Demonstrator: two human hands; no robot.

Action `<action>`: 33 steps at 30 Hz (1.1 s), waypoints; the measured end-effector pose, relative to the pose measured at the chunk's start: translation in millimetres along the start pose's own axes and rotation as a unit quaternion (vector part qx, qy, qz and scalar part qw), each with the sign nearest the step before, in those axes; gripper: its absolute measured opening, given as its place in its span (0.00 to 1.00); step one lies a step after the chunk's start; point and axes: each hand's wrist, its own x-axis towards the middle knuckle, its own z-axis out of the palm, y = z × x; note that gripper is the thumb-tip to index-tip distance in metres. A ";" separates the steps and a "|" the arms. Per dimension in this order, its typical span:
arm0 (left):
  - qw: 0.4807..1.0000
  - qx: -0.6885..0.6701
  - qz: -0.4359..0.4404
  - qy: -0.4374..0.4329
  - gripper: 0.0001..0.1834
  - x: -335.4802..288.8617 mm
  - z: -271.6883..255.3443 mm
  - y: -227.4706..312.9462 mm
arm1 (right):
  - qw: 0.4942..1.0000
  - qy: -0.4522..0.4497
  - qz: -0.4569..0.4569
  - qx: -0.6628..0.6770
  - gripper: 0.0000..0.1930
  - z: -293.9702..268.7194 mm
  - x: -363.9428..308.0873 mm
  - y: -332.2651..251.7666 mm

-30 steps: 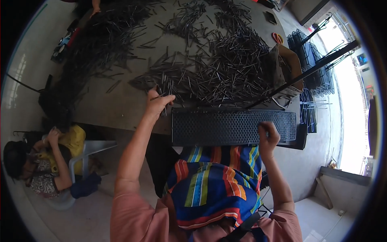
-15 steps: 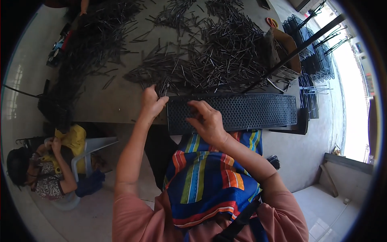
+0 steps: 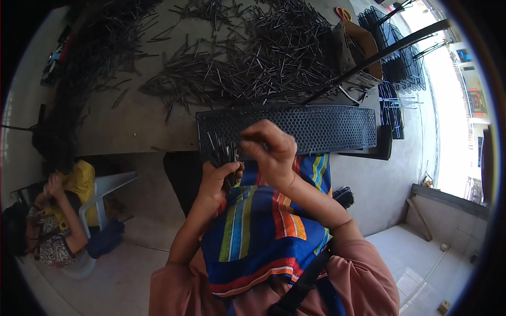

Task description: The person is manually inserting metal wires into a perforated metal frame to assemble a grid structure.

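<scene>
My left hand [image 3: 215,179] is closed around a bunch of thin dark strips [image 3: 222,149], which fan upward past the near left corner of a black perforated tray [image 3: 327,126]. Just right of the bunch, over the tray's near side, my right hand [image 3: 271,150] has its fingers curled toward the thumb. Whatever lies between those fingertips, if anything, is too small to tell. Beyond the tray, a large heap of similar dark strips [image 3: 253,68] is spread over the table [image 3: 118,124].
An open cardboard box [image 3: 363,39] stands at the table's right, with orange-handled scissors [image 3: 343,13] by it. A dark bar [image 3: 385,55] slants across the right. Black wire racks [image 3: 398,58] stand beyond. A person [image 3: 52,226] sits at lower left near a grey chair [image 3: 97,197].
My left hand has come back from the heap's edge to the tray's near left corner, gripping a bunch of strips. My right hand stays over the tray, its fingers more curled.
</scene>
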 end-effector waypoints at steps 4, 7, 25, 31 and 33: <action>0.955 -0.236 -0.180 0.022 0.19 -17.3 4.6 -13.8 | 0.958 0.110 0.179 0.194 0.16 -7.4 -4.5 39.2; 0.966 -0.193 -0.169 -0.028 0.15 -27.7 2.9 -19.7 | 0.965 0.081 0.197 0.154 0.14 -12.2 -16.0 62.8; 0.975 -0.160 -0.050 0.145 0.06 -6.7 -31.0 15.1 | 0.995 0.003 -0.001 -0.097 0.07 86.6 42.0 91.9; 0.971 -0.187 -0.048 0.143 0.07 -2.7 -47.1 12.8 | 0.992 -0.020 -0.032 -0.118 0.06 94.8 52.6 84.9; 0.971 -0.183 -0.053 0.146 0.07 0.6 -49.2 13.9 | 0.988 -0.030 -0.061 -0.137 0.07 94.4 57.1 83.0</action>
